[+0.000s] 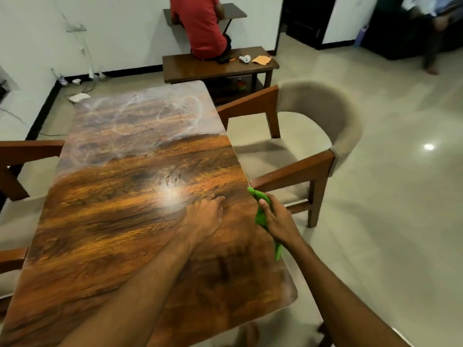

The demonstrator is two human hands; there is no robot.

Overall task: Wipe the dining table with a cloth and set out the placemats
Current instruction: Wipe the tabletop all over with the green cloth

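The wooden dining table (120,191) fills the middle of the view, with whitish smears over its far half and a few small spots near its centre. My left hand (206,216) lies flat on the tabletop, palm down, fingers slightly apart, holding nothing. My right hand (275,219) grips a bright green cloth (260,214) against the table's right edge. Part of the cloth hangs below my wrist. No placemats are in view.
A cushioned wooden chair (313,146) stands close to the table's right side, and other chairs (15,159) stand on the left. A person in red (203,28) sits on a low bench (218,66) beyond the far end. Cables lie on the floor at far left.
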